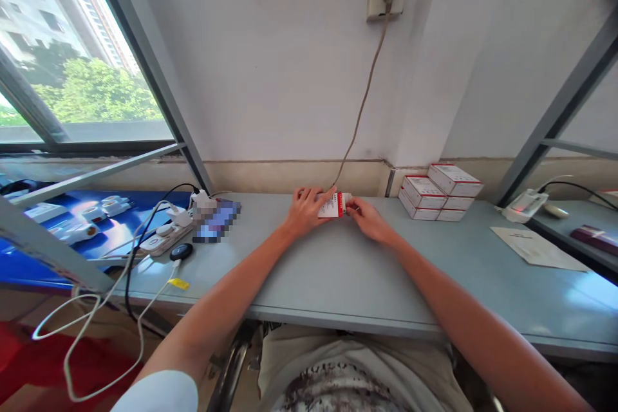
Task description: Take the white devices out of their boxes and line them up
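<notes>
Well, box (330, 207) (red-banded), in left hand (304, 211)

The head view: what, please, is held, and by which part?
The left hand holds a box by its left end; the right hand is at the other end.

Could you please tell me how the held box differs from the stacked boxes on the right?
The held box is gripped in the left hand; the stacked boxes rest untouched on the desk. The held box is single; the stacked boxes form a pile of several. Both are white with red markings.
</notes>
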Available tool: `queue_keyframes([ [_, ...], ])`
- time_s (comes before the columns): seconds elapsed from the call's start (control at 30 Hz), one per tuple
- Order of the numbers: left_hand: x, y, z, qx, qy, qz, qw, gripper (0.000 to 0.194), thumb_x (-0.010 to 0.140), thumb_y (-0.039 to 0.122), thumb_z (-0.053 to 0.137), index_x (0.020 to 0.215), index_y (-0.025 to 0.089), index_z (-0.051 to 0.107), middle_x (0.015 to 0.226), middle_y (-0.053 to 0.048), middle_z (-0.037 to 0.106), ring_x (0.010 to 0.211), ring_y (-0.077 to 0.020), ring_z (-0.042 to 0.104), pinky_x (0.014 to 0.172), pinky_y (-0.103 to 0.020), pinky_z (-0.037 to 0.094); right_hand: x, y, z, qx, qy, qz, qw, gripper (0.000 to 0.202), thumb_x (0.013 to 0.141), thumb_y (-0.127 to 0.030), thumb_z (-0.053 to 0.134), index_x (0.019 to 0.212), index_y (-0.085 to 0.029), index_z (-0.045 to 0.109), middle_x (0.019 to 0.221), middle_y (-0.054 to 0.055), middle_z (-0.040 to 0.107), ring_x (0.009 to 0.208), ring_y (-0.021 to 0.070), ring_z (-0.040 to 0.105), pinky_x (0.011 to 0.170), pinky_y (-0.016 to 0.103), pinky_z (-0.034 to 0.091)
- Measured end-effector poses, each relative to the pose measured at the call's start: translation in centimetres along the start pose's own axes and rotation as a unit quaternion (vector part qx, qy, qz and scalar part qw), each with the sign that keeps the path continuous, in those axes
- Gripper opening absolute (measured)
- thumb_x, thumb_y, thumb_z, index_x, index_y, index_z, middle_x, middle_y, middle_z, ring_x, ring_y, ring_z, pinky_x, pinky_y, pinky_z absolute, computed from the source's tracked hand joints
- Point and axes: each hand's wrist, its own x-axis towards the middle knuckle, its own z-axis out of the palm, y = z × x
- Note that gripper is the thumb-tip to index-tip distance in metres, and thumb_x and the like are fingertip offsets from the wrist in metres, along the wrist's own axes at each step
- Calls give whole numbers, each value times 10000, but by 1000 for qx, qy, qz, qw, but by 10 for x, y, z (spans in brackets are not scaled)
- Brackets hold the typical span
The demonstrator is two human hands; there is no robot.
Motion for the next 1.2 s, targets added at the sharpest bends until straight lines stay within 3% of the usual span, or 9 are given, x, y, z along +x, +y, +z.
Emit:
queue_keyframes([
  [0.13, 2, -3, -1, -9, 6, -10, 1000, 737, 1010, 704, 610, 1614, 284, 557, 1321, -163, 709, 1152, -325, 658, 1100, -483, 380, 0, -5, -3, 11, 1, 0, 1000, 222, 975, -445, 535, 931, -251, 634, 826, 14, 657, 745, 201, 555, 715, 307, 433],
  [0.33, 1, -7, 6, -28, 20, -39, 999, 821, 947, 698, 719, 1625, 275, 532, 1362, -162, 693, 1200, -333, 651, 1121, -494, 379, 3, -3, -8, 81, 41, 31, 995, 310, 943, -540, 585, 896, -238, 634, 889, 20, 687, 758, 186, 601, 743, 315, 478],
  [0.6, -4, -12, 7, -55, 22, -52, 997, 816, 946, 688, 727, 1615, 263, 537, 1350, -161, 692, 1228, -332, 641, 1115, -472, 395, 4, -12, -7, 183, 45, 105, 977, 212, 951, -438, 645, 940, -227, 669, 990, 46, 764, 745, 179, 719, 821, 355, 584],
  [0.7, -4, -13, 5, -53, 12, -47, 997, 822, 946, 680, 730, 1627, 268, 525, 1366, -162, 688, 1230, -335, 641, 1119, -471, 398, 1, -18, -8, 227, 41, 125, 965, 206, 978, -420, 651, 1053, -236, 703, 1078, 61, 784, 793, 187, 752, 842, 363, 604],
  [0.83, -4, -14, 6, -51, 8, -50, 997, 822, 945, 680, 728, 1637, 290, 516, 1370, -159, 683, 1245, -340, 636, 1114, -469, 411, 0, -20, -5, 232, 38, 113, 965, 293, 961, -414, 714, 1195, -239, 719, 1096, 67, 786, 837, 182, 735, 826, 344, 603],
  [0.97, -6, -15, 7, -54, 8, -49, 997, 812, 949, 686, 718, 1626, 279, 530, 1365, -161, 684, 1257, -338, 629, 1117, -466, 409, 0, -16, -3, 218, 24, 108, 970, 297, 944, -372, 741, 1197, -219, 712, 1044, 69, 786, 844, 179, 719, 783, 321, 589],
  [1.2, -5, -15, 6, -68, -7, -45, 997, 837, 944, 694, 727, 1627, 257, 519, 1383, -166, 684, 1260, -334, 638, 1102, -457, 414, 1, -11, 0, 201, 14, 73, 977, 312, 962, -347, 702, 1243, -211, 703, 1139, 81, 775, 847, 169, 691, 767, 309, 590],
])
